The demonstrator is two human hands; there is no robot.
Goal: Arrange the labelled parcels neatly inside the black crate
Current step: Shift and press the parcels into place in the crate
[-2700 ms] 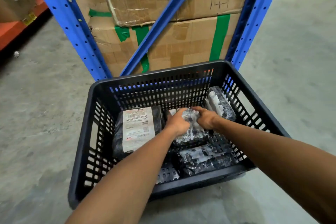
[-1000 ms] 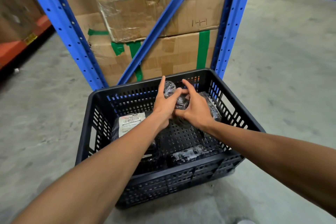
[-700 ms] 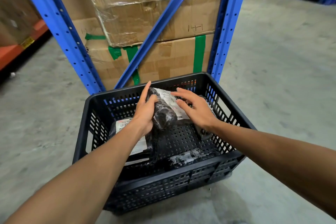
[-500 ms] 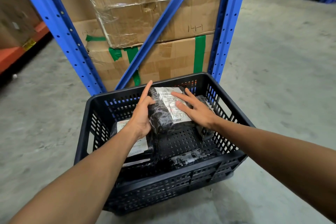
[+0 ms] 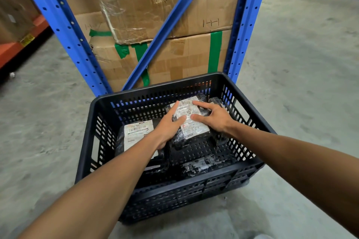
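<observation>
A black slotted crate (image 5: 91,122) stands on the concrete floor in front of me. Inside it, at the back middle, lies a black-wrapped parcel (image 5: 196,128) with its white label facing up. My left hand (image 5: 169,126) grips its left side and my right hand (image 5: 211,116) presses flat on its right side. A larger labelled parcel (image 5: 136,134) lies in the crate's left part, partly hidden by my left forearm. Another black parcel (image 5: 200,166) lies by the near wall, and one more (image 5: 215,101) peeks out at the back right behind my right hand.
Behind the crate rises a blue steel rack (image 5: 58,17) with a diagonal brace, holding stacked cardboard boxes (image 5: 174,58) with green tape. An orange shelf beam (image 5: 17,46) runs along the far left. Grey concrete floor (image 5: 303,75) surrounds the crate.
I lifted the middle parcel, turned it label-up and lowered it flat at the back middle of the crate. Both hands followed it down and stay on it.
</observation>
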